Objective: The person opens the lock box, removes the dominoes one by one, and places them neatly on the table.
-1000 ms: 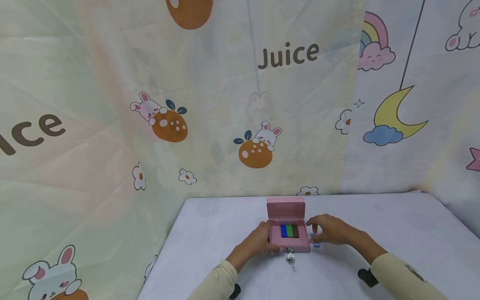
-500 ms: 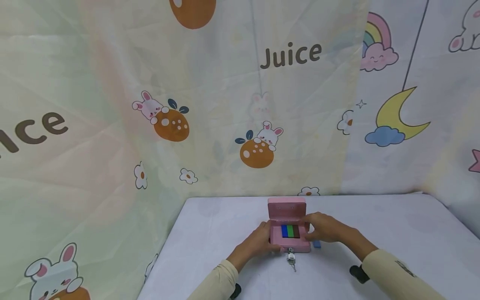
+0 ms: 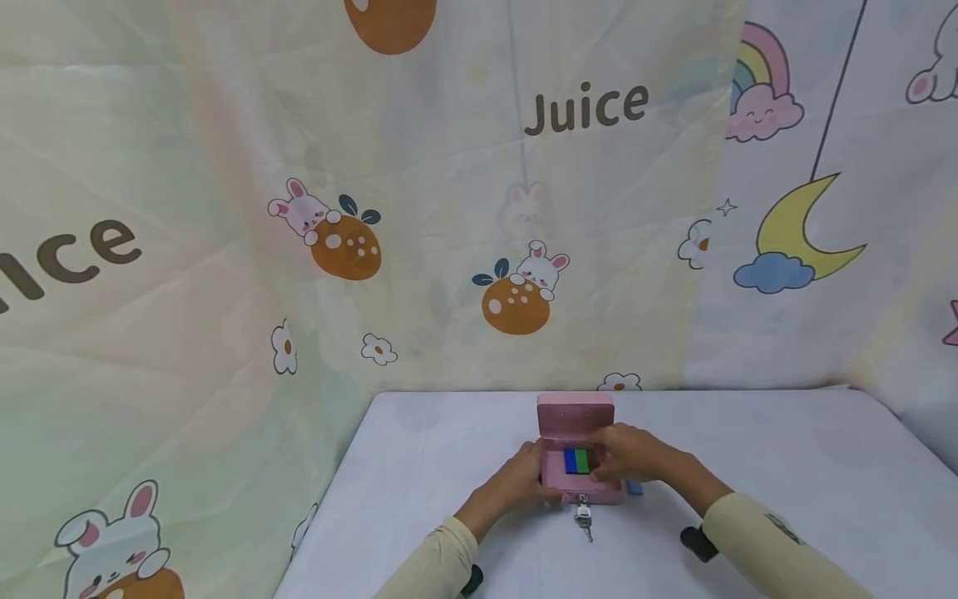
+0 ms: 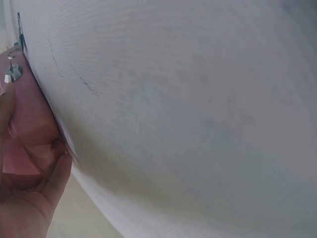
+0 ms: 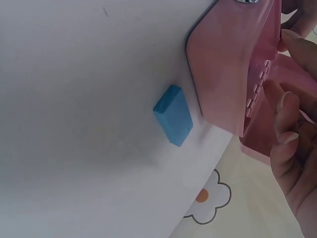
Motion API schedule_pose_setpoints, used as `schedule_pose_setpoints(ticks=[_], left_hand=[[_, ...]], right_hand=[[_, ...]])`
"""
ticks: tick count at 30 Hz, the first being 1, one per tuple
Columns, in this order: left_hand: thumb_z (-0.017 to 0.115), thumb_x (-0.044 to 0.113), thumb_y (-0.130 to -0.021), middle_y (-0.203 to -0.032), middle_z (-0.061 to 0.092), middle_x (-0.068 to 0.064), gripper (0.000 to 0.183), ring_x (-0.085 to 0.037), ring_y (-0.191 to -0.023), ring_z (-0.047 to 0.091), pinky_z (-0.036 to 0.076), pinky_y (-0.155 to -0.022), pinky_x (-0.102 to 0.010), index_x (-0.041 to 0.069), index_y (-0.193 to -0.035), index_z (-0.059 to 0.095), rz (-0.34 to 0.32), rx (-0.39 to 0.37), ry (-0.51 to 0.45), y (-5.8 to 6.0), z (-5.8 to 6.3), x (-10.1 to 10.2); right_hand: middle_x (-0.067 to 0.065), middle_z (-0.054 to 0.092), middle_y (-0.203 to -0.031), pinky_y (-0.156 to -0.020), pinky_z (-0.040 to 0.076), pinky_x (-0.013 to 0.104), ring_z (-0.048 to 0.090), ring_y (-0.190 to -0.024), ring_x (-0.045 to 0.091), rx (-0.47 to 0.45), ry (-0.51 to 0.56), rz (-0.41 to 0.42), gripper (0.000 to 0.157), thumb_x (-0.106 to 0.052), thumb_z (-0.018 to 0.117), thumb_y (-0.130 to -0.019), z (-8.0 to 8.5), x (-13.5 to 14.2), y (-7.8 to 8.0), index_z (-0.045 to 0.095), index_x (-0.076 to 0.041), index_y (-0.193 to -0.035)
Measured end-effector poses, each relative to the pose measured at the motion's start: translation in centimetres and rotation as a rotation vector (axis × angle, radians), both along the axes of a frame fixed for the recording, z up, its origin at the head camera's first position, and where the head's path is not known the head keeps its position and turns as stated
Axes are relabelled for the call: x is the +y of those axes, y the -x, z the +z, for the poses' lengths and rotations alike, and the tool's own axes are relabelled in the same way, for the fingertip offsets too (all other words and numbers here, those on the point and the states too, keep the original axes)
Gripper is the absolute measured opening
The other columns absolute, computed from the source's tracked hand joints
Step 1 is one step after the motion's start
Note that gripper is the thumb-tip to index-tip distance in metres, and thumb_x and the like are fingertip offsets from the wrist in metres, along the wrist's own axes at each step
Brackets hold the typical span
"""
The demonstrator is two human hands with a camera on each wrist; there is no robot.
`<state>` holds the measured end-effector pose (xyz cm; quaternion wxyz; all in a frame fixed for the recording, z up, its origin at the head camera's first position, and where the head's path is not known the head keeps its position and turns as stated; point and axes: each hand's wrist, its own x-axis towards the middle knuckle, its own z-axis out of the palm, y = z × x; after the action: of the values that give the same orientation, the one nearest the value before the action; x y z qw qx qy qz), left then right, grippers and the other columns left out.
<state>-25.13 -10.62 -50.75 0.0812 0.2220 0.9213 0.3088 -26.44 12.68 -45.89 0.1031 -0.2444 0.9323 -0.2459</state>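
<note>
A pink metal cash box [image 3: 550, 481] stands on the white-covered table with its lid [image 3: 575, 418] raised. My left hand [image 3: 511, 484] grips its left side, thumb at the front wall and fingers round the side. Keys [image 3: 583, 524] hang from the lock at the front. Inside lie a blue block [image 3: 570, 462] and a green block [image 3: 582, 461] side by side; a brown block [image 3: 595, 457] is mostly covered by my right hand [image 3: 632, 453], whose fingers reach over the right wall into the box. Whether they pinch the brown block I cannot tell.
A light blue block [image 5: 173, 116] lies on the table just beside the box's right wall. The white tabletop [image 3: 441, 433] ends at a patterned cloth backdrop [image 3: 434, 208] behind. Dark straps [image 3: 698, 545] show under the sleeves.
My right hand has moved left, from beside the box over its right wall and onto the brown block. The left hand keeps its grip, and the view has shifted slightly.
</note>
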Motion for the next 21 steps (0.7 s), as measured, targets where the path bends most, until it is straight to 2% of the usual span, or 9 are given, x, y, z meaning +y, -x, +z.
schedule_pose_setpoints(ticks=[9,13,21], left_hand=[[0.085,0.035,-0.08,-0.135,0.054,0.007,0.091,-0.007,-0.12,0.052,0.048,-0.108,-0.036,0.035,-0.153,0.031,0.005,-0.008,-0.009,0.0,-0.1,-0.1],[0.085,0.036,-0.081,-0.136,0.054,0.005,0.089,-0.008,-0.119,0.052,0.048,-0.107,-0.035,0.033,-0.153,0.032,0.004,0.001,0.003,0.0,-0.1,0.0],[0.084,0.038,-0.082,-0.132,0.054,0.003,0.087,-0.008,-0.114,0.053,0.049,-0.105,-0.033,0.029,-0.152,0.034,-0.004,0.009,0.015,0.1,-0.2,0.0]], right_hand=[[-0.002,0.068,-0.09,-0.077,0.057,0.037,0.058,-0.081,0.015,-0.005,-0.004,-0.008,0.039,-0.017,0.088,-0.076,-0.4,-1.1,0.3,0.072,-0.009,-0.112],[-0.004,0.067,-0.086,-0.078,0.057,0.037,0.057,-0.08,0.015,-0.005,-0.02,-0.039,0.038,-0.017,0.088,-0.076,-0.6,-1.5,0.3,0.073,-0.01,-0.109],[-0.005,0.057,-0.07,-0.063,0.05,0.03,0.054,-0.07,0.014,0.02,0.0,-0.039,0.029,-0.015,0.088,-0.076,-0.8,-2.3,0.0,0.073,-0.008,-0.1]])
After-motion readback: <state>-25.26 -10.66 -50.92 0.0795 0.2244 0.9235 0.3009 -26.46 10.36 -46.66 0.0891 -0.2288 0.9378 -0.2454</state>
